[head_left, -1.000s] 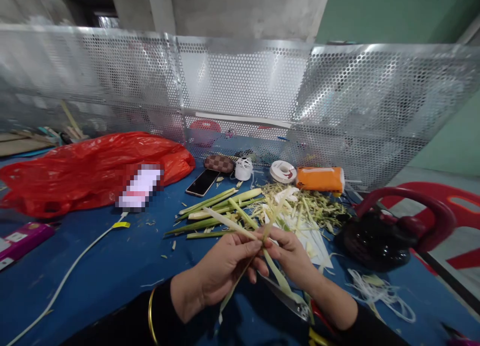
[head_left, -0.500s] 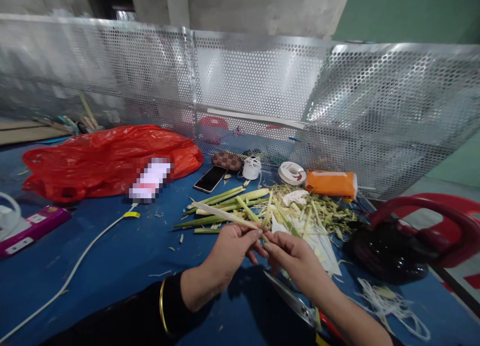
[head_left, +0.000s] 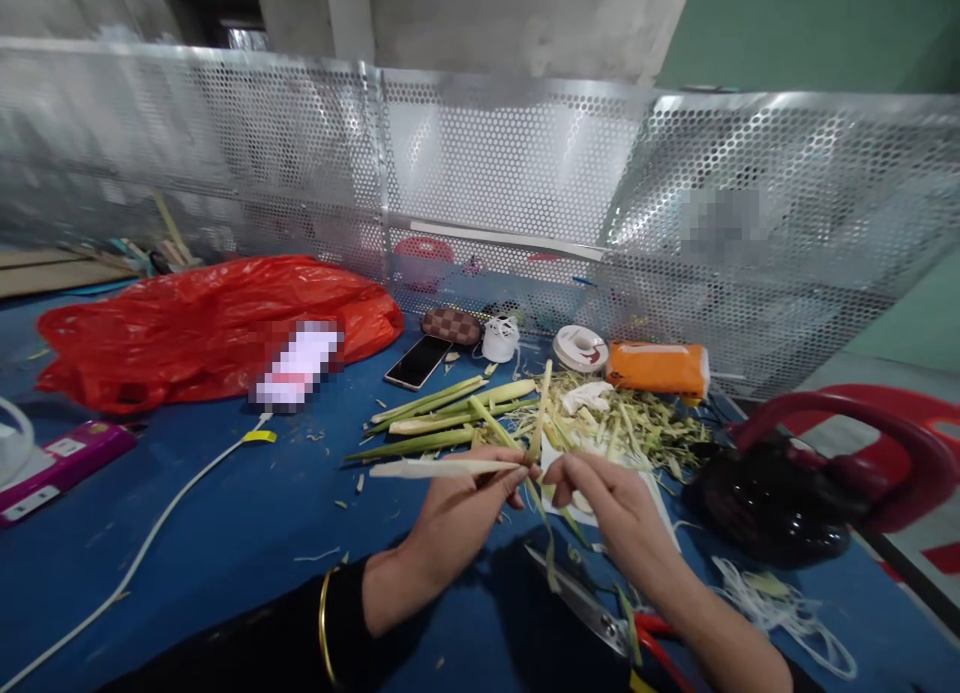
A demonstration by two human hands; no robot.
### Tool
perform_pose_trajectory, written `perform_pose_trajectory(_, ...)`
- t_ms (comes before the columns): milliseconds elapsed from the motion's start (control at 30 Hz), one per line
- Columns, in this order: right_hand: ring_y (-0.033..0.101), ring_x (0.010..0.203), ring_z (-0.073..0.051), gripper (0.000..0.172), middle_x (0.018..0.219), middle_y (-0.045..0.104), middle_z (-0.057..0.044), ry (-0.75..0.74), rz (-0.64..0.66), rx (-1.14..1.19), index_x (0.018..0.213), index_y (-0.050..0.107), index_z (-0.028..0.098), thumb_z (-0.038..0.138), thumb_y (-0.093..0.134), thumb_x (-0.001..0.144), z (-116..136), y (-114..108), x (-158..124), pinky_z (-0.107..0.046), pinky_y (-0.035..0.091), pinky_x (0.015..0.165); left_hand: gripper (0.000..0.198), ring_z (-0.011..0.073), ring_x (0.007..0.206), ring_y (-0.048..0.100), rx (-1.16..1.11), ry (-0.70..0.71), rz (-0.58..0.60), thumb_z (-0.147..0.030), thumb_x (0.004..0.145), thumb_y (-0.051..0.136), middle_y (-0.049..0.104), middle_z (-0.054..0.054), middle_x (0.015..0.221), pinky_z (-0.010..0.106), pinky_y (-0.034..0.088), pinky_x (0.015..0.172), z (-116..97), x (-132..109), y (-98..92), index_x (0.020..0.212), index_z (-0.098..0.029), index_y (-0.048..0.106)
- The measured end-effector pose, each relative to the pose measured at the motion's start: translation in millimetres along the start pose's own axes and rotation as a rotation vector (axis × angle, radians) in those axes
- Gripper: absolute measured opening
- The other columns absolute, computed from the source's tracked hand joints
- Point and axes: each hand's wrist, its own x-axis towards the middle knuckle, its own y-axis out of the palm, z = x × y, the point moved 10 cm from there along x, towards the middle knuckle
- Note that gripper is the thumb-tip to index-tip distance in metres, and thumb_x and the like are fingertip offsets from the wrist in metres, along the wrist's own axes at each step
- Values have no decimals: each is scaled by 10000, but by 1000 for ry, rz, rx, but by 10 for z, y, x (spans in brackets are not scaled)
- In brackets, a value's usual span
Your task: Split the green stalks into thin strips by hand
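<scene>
My left hand (head_left: 457, 513) pinches a bundle of pale green leaf strips (head_left: 442, 467), with one long strip pointing left and others slanting up and down from the fingertips. Just to the right, my right hand (head_left: 615, 503) is closed, its fingers curled; whatever they grip is hidden. Below the hands lies a pair of scissors (head_left: 585, 605) with red handles, partly under my right forearm. Several cut green stalks (head_left: 442, 413) are spread beyond my left hand. A heap of shredded green trimmings (head_left: 652, 423) lies past my right hand, beside white paper (head_left: 664, 513).
A dark kettle (head_left: 772, 503) stands at the right near tangled white string (head_left: 787, 613). Behind are a phone (head_left: 420, 361), a tape roll (head_left: 580, 349) and an orange packet (head_left: 660, 370). A red plastic bag (head_left: 195, 313) and purple power strip (head_left: 67, 468) are left.
The long pale strip in my left hand has swung down from a slant to nearly level. My right hand has drawn slightly away from the left, its fingers curling in.
</scene>
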Motion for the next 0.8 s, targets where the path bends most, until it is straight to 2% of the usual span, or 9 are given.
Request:
perform_pose_trajectory(100, 552, 719, -168, 273, 693, 622, -13, 145, -29, 231, 672, 647, 184, 423, 614, 800, -171, -47, 53, -270, 404, 697, 208, 122, 624, 582, 53, 132, 102, -315, 831, 590, 718, 47, 779, 209, 444, 566, -152, -60, 87, 881, -173, 734)
perform_pose_trajectory(200, 542, 669, -143, 269, 632, 606, 3, 263, 121, 520, 671, 671, 176, 436, 706, 731, -249, 201, 26, -255, 413, 660, 216, 138, 677, 607, 104, 281, 243, -283, 855, 552, 715, 49, 786, 223, 462, 619, -235, -152, 232, 875, -184, 743)
perform_pose_trajectory(300, 488, 549, -97, 323, 544, 555, 21, 344, 237, 755, 599, 647, 153, 437, 725, 733, -231, 410, -52, -223, 387, 561, 232, 141, 703, 627, 193, 309, 335, -251, 869, 527, 722, 62, 822, 232, 472, 661, -209, -212, 329, 921, -190, 745)
perform_pose_trajectory(400, 497, 514, -75, 254, 606, 610, 14, 418, 196, 888, 652, 666, 148, 360, 806, 652, -270, 450, -95, -197, 376, 497, 231, 149, 742, 643, 198, 310, 397, -244, 871, 532, 728, 65, 855, 236, 475, 697, -215, -246, 379, 966, -201, 738)
perform_pose_trajectory(600, 451, 399, -63, 285, 462, 534, 48, 444, 106, 896, 600, 619, 148, 314, 850, 569, -389, 432, -75, -188, 322, 396, 248, 154, 710, 639, 245, 216, 465, -273, 882, 520, 724, 61, 800, 214, 460, 635, -165, -257, 451, 965, -196, 741)
perform_pose_trajectory(800, 418, 415, -61, 302, 454, 505, 56, 439, 4, 801, 558, 596, 153, 329, 841, 545, -449, 360, -81, -199, 307, 409, 227, 143, 681, 638, 359, 239, 392, -216, 856, 541, 733, 27, 790, 192, 424, 601, -146, -243, 431, 935, -219, 753)
